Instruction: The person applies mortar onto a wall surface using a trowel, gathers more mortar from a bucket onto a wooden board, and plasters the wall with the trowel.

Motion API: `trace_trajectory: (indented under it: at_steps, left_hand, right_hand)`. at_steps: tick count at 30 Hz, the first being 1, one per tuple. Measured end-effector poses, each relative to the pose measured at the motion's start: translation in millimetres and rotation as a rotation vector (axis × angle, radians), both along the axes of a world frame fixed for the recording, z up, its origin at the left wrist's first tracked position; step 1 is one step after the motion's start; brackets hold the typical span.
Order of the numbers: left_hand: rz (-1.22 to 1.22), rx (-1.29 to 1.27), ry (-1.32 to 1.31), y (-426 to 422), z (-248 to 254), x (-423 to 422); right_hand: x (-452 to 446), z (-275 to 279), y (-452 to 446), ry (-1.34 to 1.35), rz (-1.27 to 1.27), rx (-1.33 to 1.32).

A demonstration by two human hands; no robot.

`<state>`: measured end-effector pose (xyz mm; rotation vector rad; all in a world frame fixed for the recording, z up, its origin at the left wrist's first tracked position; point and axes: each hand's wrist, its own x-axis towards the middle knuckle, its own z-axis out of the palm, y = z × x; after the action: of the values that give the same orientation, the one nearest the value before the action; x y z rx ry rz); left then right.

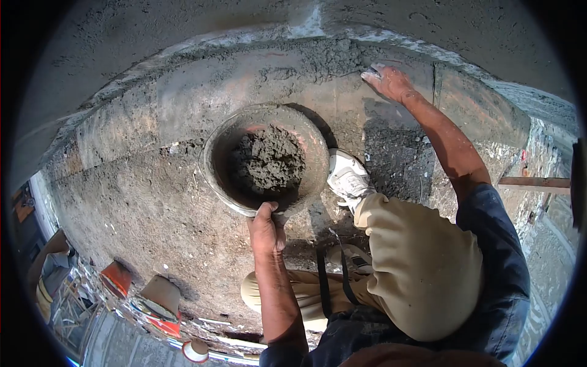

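Observation:
A wide, mortar-crusted pan (213, 153) sits on the rough ground in front of me, with a heap of wet grey mortar (269, 160) inside. My left hand (266, 231) grips its near rim, thumb over the edge. Farther off, my right hand (389, 81) reaches to the board strip along the wall base. Its fingers are bent, with a gap between thumb and fingers, and I see nothing held in it. Just left of that hand, a patch of wet mortar (333, 60) lies against the foot of the wall.
A plastered wall (183, 24) curves across the top, with boards (189, 101) along its base. My shoe (350, 177) is close to the pan's right side. Orange-red containers (116, 278) and a white-rimmed bowl (195, 350) lie at lower left. A rusty bar (534, 182) juts in at right.

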<state>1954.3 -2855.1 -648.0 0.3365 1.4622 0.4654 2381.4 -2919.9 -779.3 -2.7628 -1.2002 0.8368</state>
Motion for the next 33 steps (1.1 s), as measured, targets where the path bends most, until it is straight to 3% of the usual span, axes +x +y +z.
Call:
trace_trajectory:
  at_steps: [4, 7, 10, 13, 16, 20, 21, 24, 27, 31, 33]
  left_hand:
    - [-0.013, 0.061, 0.062, -1, 5, 27]
    - [-0.027, 0.106, 0.056, -2, 7, 37]
    - [-0.014, 0.116, 0.042, -1, 8, 40]
    - [-0.015, 0.093, 0.062, -1, 7, 36]
    - [-0.014, 0.080, 0.043, -1, 3, 20]
    - [0.035, -0.004, -0.070, -4, -24, -42]
    - [0.046, -0.020, -0.113, -7, -33, -58]
    - [0.110, -0.091, -0.222, -11, -43, -80]
    - [0.110, -0.132, -0.269, -11, -50, -91]
    - [0.078, -0.155, -0.241, -12, -54, -97]
    - [0.087, -0.163, -0.214, -12, -56, -97]
  right_hand:
    - [-37, 32, -22, -0.131, -0.022, 0.114]
    - [-54, 71, -16, -0.079, -0.058, 0.024]
    - [-86, 101, -22, -0.125, 0.080, 0.089]
    - [-126, 113, -27, -0.129, 0.398, 0.397]
    - [-147, 115, -15, -0.043, 0.429, 0.282]
    - [-123, 65, 14, 0.131, 0.048, 0.374]
    - [-122, 40, 18, -0.070, 0.215, 0.633]
    - [-129, 41, 61, 1.234, -0.278, 0.119]
    - [-143, 11, 75, 1.368, -0.257, 0.128]
    - [-109, 9, 34, 1.333, -0.725, 0.322]
    - [-95, 21, 13, 1.267, -0.819, 0.318]
